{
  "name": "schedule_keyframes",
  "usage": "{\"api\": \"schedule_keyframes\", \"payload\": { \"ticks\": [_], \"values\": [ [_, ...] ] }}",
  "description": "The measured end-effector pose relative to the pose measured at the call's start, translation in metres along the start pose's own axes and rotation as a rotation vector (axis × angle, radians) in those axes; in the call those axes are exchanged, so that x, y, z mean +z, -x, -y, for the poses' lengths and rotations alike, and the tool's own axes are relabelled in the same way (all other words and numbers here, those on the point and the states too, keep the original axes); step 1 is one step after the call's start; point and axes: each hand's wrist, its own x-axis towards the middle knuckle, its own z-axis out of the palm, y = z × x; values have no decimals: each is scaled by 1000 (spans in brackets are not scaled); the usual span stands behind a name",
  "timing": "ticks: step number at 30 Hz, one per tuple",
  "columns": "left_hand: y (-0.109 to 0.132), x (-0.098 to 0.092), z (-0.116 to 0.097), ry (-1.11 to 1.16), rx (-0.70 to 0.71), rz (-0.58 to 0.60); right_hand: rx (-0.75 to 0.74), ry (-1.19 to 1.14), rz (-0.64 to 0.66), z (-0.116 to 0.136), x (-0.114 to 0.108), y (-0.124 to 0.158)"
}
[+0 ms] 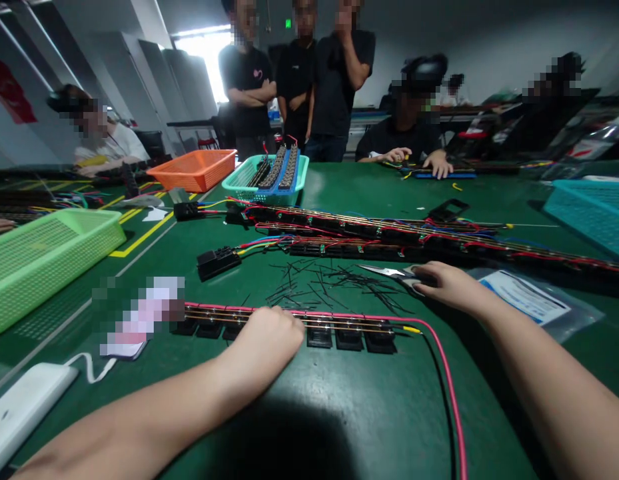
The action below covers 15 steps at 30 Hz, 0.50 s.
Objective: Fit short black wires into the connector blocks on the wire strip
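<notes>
A strip of black square modules (350, 339) lies across the green table in front of me, with brass-coloured rods and a thick red wire (442, 347) running along it. My left hand (270, 339) is closed over the middle of this strip; its fingertips are hidden. Just beyond the strip's right half, my right hand (446, 285) grips the handles of a pair of scissors (389, 271). The blades point left, slightly apart, low over a scatter of thin black offcuts (334, 285). A short yellow-tipped lead (412, 330) sticks out at the strip's right end.
Longer wired strips (369, 233) with black connectors (218, 262) lie behind the offcuts. Baskets stand around: green (64, 230), orange (199, 170), turquoise (234, 190), blue (579, 213). A plastic bag (544, 303), phone (139, 327) and white power bank (32, 407) flank me. Other people are beyond.
</notes>
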Motion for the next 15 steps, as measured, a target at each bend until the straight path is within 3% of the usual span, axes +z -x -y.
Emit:
{"api": "schedule_keyframes", "payload": {
  "ticks": [5,10,15],
  "values": [
    [1,-5,16,25,25,-7,-25,-20,-84,4,4,9],
    [-4,-10,17,67,-16,18,-58,-36,-215,35,7,22],
    [-10,-21,8,103,-111,64,-135,-133,-155,62,21,27]
  ]
}}
